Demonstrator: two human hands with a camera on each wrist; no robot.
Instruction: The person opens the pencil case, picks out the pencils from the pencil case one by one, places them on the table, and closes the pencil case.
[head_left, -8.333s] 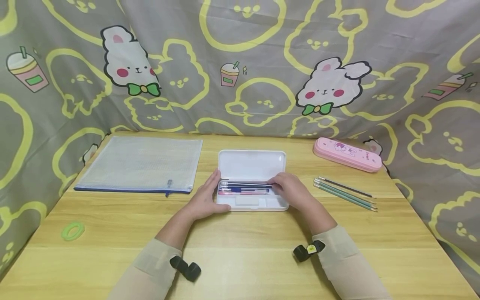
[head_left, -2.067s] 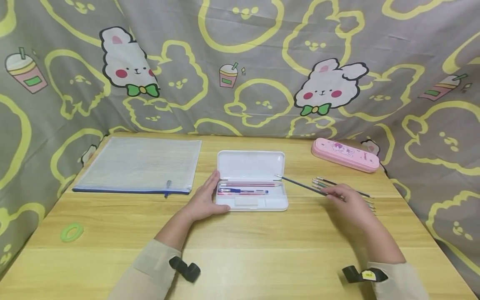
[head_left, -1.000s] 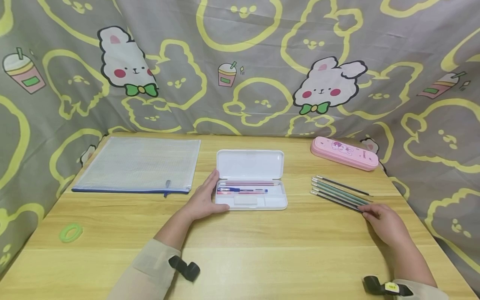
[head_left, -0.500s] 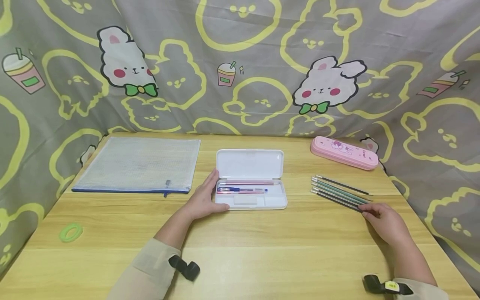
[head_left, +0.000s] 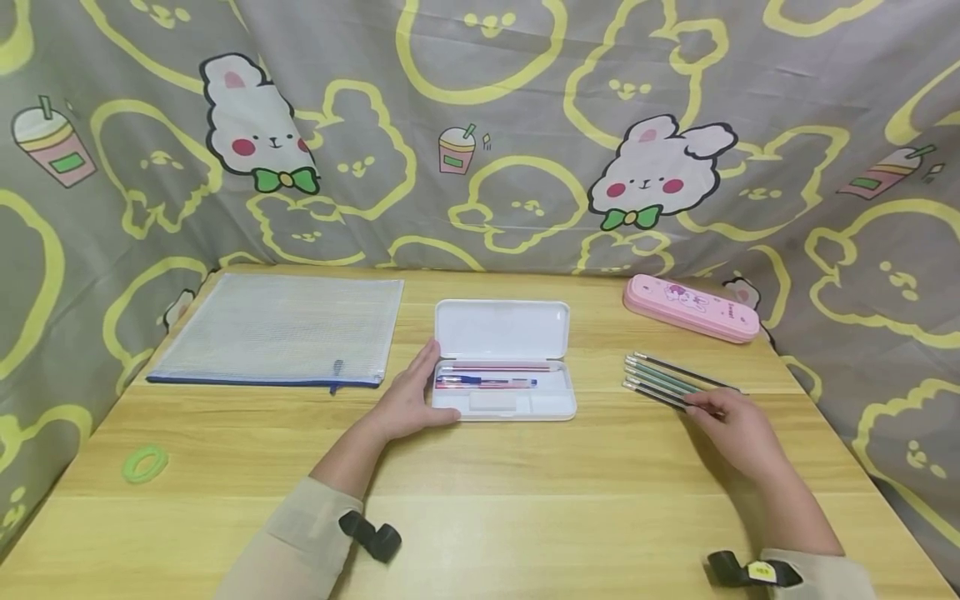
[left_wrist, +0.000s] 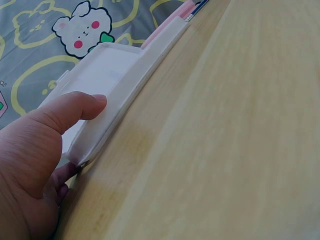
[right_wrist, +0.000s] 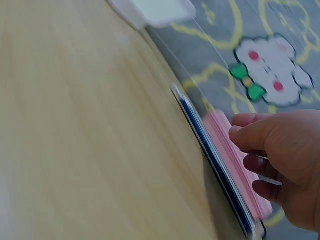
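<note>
A white pencil case (head_left: pixel 551 406) lies with its lid (head_left: pixel 502 327) up in the middle of the table. My left hand (head_left: pixel 408 404) grips its left end, thumb on the front edge and fingers along the side. In the case are a reddish pencil (head_left: pixel 495 367), a blue-capped pen (head_left: pixel 472 381), a red pen (head_left: pixel 487 386) and a white block (head_left: pixel 492 403) like an eraser. My right hand (head_left: pixel 738 425) is over several dark and green pencils (head_left: pixel 656 379) on the right. In the right wrist view its loosely curled fingers (right_wrist: pixel 250 135) hold nothing and stand apart from the pencils.
A pink pencil box (head_left: pixel 692 308) stands at the back right, behind the pencils. At the back left lies a mesh zip pouch (head_left: pixel 277 329) with a blue zip. A green ring (head_left: pixel 145 463) rests at the front left. Patterned cloth (head_left: pixel 525 125) hangs behind the table.
My right hand took dark pencils from the white case, laid them beside the others and let go. In the last half second it has moved left along them. The left hand keeps its place.
</note>
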